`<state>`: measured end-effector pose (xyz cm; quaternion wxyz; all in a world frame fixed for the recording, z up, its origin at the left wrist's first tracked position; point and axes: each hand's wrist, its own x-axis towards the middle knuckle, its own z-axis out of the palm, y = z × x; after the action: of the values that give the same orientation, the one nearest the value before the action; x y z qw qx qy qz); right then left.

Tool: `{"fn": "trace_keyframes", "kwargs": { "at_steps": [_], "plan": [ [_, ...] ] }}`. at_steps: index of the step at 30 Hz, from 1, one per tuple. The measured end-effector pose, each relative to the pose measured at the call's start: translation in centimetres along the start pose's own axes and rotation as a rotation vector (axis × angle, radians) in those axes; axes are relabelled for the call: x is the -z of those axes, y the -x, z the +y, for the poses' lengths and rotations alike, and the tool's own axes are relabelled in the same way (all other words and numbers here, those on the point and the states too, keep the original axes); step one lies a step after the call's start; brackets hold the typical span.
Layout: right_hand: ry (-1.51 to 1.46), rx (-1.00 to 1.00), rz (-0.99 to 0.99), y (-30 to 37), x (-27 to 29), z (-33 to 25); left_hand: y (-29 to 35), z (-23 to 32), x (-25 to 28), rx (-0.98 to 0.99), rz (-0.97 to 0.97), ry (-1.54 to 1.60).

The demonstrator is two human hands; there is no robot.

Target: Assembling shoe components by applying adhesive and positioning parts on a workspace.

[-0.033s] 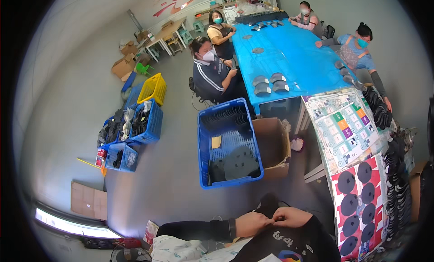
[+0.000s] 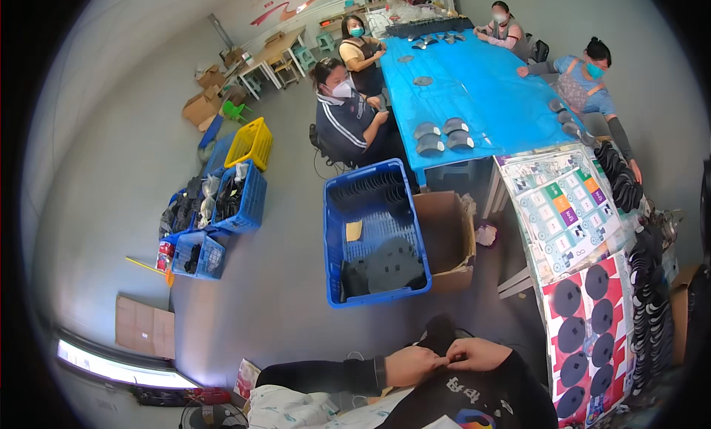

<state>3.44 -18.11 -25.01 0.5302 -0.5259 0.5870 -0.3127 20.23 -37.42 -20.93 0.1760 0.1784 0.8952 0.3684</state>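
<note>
My left hand (image 2: 412, 367) lies over my lap at the lower middle, its fingers closed. Meeting it at the fingertips is my right hand (image 2: 478, 354), fingers curled in a pinch. Anything between them is too small or hidden to make out. Both hands rest near dark clothing with a light print. Just ahead stands a blue plastic crate (image 2: 331, 236) holding dark discs (image 2: 391, 266), a row of dark curved pieces (image 2: 366, 190) and a tan piece of paper or card (image 2: 354, 231). Neither hand touches the crate.
At right, a table carries printed sheets (image 2: 570, 207) and round dark discs (image 2: 567, 299). Dark curved pieces (image 2: 652, 303) are stacked beside it. A cardboard box (image 2: 452, 281) adjoins the crate. Several people sit around the blue table (image 2: 474, 81). More crates (image 2: 252, 199) stand left.
</note>
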Motion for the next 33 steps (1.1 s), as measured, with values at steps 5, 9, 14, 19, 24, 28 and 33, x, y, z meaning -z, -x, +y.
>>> {"fn": "trace_keyframes", "kwargs": {
  "at_steps": [5,9,14,19,24,28,33],
  "plan": [
    [0.012,0.038,-0.062,-0.8,-0.3,1.1,0.8,-0.3,-1.1,-0.025,0.063,-0.017],
    [-0.005,0.015,-0.091,-1.0,-0.6,1.6,0.7,0.2,-1.5,-0.074,0.066,-0.246],
    [-0.08,-0.02,-0.073,-0.5,-0.7,1.1,-0.1,1.5,-0.7,0.055,-0.064,-0.418],
    [-0.062,-0.009,-0.017,0.0,-0.9,0.9,-1.1,-0.1,1.1,-0.076,-0.077,-0.016],
    [-0.054,0.004,-0.014,0.1,-0.6,1.6,-2.2,-2.2,1.1,0.039,-0.148,0.338],
    [0.132,-0.076,0.109,0.2,0.5,-0.4,-2.7,-3.2,0.5,0.067,-0.041,0.395],
    [0.258,-0.108,0.215,0.9,-0.1,-3.0,-2.0,-3.3,-0.9,-0.052,0.028,0.069]
  ]
}}
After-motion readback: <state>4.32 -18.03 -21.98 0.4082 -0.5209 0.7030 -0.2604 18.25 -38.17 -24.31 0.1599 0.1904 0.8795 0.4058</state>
